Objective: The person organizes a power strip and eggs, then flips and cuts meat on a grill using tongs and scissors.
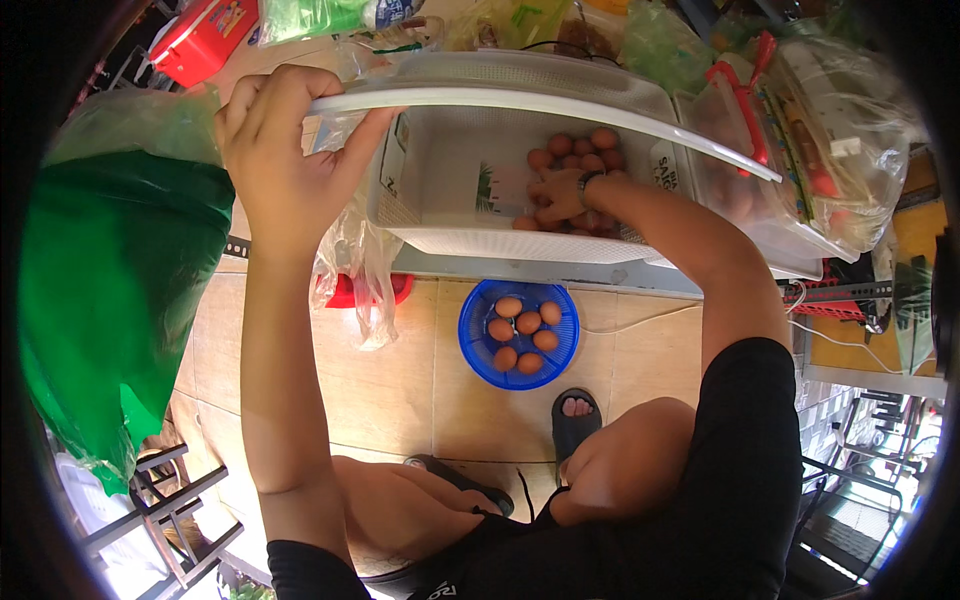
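Observation:
My left hand [281,150] grips the left end of a white lid-like panel [540,103], thumb below and fingers over the top. The panel is tilted up over a white plastic basket [480,241] with woven-pattern walls. My right hand [556,193] reaches into the basket, among brown eggs [604,139] heaped at its right end. Its fingers are curled downward at the eggs; whether they hold one is hidden. Below the basket, a blue plastic colander [517,381] sits on the tiled floor with several brown eggs [529,322] inside, apart from one another.
A grey shelf edge [525,270] runs under the basket. Clear containers and bagged goods [840,142] crowd the right. A large green plastic bag [127,300] hangs at left, near a red cooler box [204,41]. A white cable [645,324] crosses the floor beside the colander.

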Available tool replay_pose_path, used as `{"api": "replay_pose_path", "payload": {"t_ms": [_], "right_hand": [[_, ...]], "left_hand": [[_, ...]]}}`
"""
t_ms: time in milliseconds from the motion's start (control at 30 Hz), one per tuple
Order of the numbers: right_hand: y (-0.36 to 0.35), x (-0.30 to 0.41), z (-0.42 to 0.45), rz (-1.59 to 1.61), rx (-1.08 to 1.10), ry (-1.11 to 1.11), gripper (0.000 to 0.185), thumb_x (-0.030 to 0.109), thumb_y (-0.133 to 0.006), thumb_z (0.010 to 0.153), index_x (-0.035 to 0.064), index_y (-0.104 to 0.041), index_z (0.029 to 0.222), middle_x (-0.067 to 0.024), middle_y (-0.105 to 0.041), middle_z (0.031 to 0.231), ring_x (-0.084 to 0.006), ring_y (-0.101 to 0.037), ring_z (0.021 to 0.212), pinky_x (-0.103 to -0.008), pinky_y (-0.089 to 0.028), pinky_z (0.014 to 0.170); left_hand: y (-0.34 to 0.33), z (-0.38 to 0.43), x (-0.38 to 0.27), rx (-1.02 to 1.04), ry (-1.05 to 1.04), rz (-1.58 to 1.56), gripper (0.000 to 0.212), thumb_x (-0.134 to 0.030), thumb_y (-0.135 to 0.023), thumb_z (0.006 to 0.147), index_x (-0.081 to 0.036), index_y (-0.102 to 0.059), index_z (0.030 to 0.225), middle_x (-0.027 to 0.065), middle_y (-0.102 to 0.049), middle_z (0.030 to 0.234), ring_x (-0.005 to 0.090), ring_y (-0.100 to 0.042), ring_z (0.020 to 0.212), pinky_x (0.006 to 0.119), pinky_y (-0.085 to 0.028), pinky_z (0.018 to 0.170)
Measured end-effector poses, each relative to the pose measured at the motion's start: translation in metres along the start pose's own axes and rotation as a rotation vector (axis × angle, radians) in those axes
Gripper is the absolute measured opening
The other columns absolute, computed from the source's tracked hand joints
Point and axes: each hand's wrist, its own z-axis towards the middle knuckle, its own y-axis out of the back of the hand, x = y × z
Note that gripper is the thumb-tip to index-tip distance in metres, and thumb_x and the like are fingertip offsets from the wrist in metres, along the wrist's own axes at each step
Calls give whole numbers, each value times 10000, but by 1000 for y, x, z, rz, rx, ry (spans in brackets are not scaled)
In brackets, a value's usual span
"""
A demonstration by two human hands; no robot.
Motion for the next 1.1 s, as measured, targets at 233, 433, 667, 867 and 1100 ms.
{"api": "replay_pose_path", "payload": {"t_ms": [233,433,667,867,1100], "right_hand": [[-22,-3,7,151,9,225,515,386,-653,700,107,-587,1127,-220,-499,1193,-389,-560,1058,-464,-453,847],[-27,8,7,142,-156,364,526,344,-712,665,112,-571,1116,-193,-451,1127,-382,-549,1028,-478,-456,818],[-24,22,13,208,-303,263,492,182,-755,604,114,-558,1049,-128,-486,1074,-330,-547,966,-454,-450,767],[63,9,-13,839,1,347,400,61,-669,670,65,-515,1039,-7,-475,783,-129,-498,703,-293,-431,562],[90,90,-146,837,-175,856,378,35,-669,675,45,-501,1014,-9,-462,802,-106,-446,748,-261,-396,670]], "left_hand": [[-1,3,-11,69,17,13,333,-125,-850,609,-73,-588,808,20,-609,785,208,-530,757,322,-403,710],[-3,5,-11,92,7,19,339,-119,-849,608,-80,-584,815,22,-610,794,211,-530,771,335,-402,729],[-9,5,-7,45,-46,27,346,-251,-857,615,-115,-585,779,-17,-602,739,185,-497,700,307,-377,636],[-14,9,-7,37,-85,31,349,-265,-859,624,-109,-599,796,-7,-607,743,193,-508,707,308,-386,655],[-9,1,-1,63,-116,151,363,-263,-871,632,-67,-625,813,39,-652,786,227,-576,724,349,-449,681]]}}
